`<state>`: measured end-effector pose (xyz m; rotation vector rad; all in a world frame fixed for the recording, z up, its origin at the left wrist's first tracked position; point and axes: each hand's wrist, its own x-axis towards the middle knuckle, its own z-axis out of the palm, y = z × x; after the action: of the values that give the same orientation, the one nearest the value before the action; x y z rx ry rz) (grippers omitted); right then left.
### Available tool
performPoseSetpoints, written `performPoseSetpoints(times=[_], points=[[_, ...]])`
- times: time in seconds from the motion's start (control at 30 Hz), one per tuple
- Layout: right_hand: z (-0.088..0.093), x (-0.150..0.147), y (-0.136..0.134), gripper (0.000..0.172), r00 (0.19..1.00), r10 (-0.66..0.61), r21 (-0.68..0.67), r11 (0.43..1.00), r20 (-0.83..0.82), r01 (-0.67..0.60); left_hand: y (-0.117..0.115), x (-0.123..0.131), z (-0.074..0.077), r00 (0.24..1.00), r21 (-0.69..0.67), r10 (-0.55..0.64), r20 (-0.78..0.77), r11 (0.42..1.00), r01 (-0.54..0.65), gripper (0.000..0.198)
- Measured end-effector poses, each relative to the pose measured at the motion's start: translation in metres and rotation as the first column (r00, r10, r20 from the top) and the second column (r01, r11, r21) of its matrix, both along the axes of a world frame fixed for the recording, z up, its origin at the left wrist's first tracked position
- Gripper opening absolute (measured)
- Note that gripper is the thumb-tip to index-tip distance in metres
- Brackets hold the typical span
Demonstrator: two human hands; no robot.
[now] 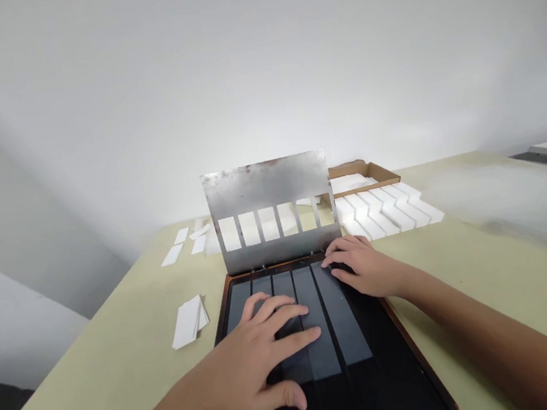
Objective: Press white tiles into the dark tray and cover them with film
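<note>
While the person's left hand (258, 361) lies flat across the dark grey rectangular strips (313, 321), the right hand (365, 267) rests near the far end of the same strips, its fingertips (328, 259) touching the rightmost one. Five strips show, side by side, in a shallow black tray with a copper-brown rim (417, 354), though the left hand covers part of them. The left fingers are slightly apart and the thumb sits well away from them; the right fingers lie loosely together and curved. Neither hand clamps anything.

A tarnished rectangular steel plate (265, 186) stands upright along the tray's far edge, with six rectangular windows cut in a row along its lower half. The tray sits near the front edge of a pale yellow-green tabletop (120, 339).

Towards the far edge of the table, beyond the plate's right side, one open brown cardboard box (363, 176) holds white pieces (349, 183), too hidden to count. In front of it, a dozen or so white rectangular bars (385, 214) lie in staggered, overlapping rows. Left of the tray, a small pile of about three white cards (188, 320) sits apart, while about four loose white strips (181, 236) lie further back, near the plate's left side.
</note>
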<state>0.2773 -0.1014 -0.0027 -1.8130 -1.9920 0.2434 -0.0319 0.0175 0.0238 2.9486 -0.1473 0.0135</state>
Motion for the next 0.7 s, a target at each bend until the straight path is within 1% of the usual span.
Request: performPoseSetpoints(times=[0.2, 0.33, 0.47, 0.53, 0.7], points=[[-0.0019, 0.0008, 0.0004, 0.030, 1.000, -0.001, 0.009, 1.000, 0.014, 0.001, -0.0008, 0.0023, 0.0013, 1.000, -0.010, 0.001, 0.011, 1.000, 0.000, 0.077], [-0.0020, 0.0004, 0.0002, 0.031, 1.000, -0.008, 0.007, 1.000, 0.021, 0.007, -0.0002, 0.0014, -0.0004, 0.998, -0.014, 0.027, 0.049, 1.000, -0.026, 0.073], [-0.0005, -0.0011, -0.0005, 0.037, 1.000, 0.001, 0.005, 1.000, 0.025, -0.001, 0.0007, 0.0003, -0.0012, 0.998, -0.022, 0.031, 0.053, 0.999, -0.030, 0.076], [-0.0003, -0.0021, -0.0007, 0.040, 1.000, 0.005, 0.003, 1.000, 0.028, -0.005, 0.0009, 0.0004, -0.0010, 0.999, -0.025, 0.024, 0.039, 0.999, -0.023, 0.079], [-0.0019, -0.0032, -0.0004, 0.038, 0.999, 0.000, 0.003, 1.000, 0.035, 0.000, 0.0014, 0.0006, -0.0003, 0.999, -0.010, 0.037, -0.018, 0.999, -0.037, 0.081]])
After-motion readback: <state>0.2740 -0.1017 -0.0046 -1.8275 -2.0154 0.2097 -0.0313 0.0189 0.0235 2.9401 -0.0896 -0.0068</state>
